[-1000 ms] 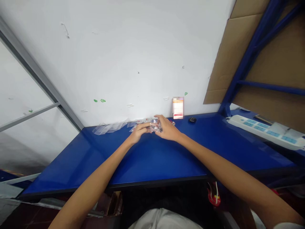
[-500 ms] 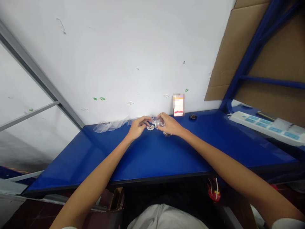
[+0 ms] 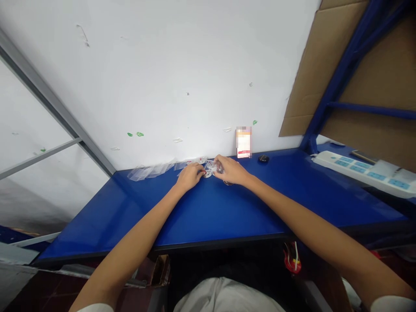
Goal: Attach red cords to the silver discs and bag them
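My left hand [image 3: 191, 176] is closed, its thumb and fingertips pinched at the left edge of a small round whitish disc [image 3: 208, 174]. My right hand [image 3: 230, 169] is curled around a clear plastic bag [image 3: 212, 165] just above that disc. What lies inside the bag is too small to tell. Under the right palm, another round shiny piece [image 3: 228, 183] shows in part on the blue table [image 3: 208, 212]. Behind the left hand are more clear bags with small reddish bits [image 3: 199, 160].
Overlapping clear plastic bags [image 3: 151, 170] lie along the wall at the left. A lit phone [image 3: 243, 143] leans on the wall, with a small black object [image 3: 263, 159] beside it. A white power strip [image 3: 364, 171] rests at the right.
My left hand has closed its fingers into a pinch at the disc, which has shifted slightly right. My right hand has barely moved; the clear bag now spreads toward the left hand.
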`<action>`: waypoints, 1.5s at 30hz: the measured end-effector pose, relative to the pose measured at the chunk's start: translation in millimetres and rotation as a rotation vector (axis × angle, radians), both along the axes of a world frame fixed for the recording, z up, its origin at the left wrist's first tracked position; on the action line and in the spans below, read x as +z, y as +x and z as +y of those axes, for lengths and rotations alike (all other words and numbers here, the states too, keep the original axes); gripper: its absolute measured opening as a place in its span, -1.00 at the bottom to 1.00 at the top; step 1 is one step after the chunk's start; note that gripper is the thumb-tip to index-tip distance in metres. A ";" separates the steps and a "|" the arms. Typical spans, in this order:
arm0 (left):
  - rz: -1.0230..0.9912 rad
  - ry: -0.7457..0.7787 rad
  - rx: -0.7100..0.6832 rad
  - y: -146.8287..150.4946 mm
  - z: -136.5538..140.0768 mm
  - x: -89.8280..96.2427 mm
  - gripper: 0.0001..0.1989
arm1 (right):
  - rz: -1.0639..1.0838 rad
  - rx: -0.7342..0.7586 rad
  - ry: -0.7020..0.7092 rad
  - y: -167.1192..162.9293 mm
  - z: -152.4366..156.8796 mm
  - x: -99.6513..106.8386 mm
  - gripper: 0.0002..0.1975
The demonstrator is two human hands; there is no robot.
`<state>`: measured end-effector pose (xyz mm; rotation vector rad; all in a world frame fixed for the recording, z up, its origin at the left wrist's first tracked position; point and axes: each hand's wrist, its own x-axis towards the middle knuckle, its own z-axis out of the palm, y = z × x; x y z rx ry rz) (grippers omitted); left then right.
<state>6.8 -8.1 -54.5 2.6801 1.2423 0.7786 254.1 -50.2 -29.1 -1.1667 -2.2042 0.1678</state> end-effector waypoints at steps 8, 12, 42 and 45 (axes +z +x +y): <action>-0.730 -0.594 -0.023 1.6 -11.7 14.7 -0.82 | -0.027 -0.009 0.017 3.0 3.7 -3.6 -0.63; -0.859 -0.750 -0.148 -3.5 -16.9 22.7 -0.72 | -0.015 -0.004 0.024 2.9 3.3 -4.3 -0.60; -0.699 -0.537 -0.113 18.9 -66.1 60.6 -0.74 | 0.375 0.113 -0.128 -15.8 -2.7 -12.6 -0.68; -0.753 -0.376 -0.109 16.5 -62.1 58.6 -0.81 | 0.627 0.167 -0.261 -15.5 2.5 -11.7 -0.63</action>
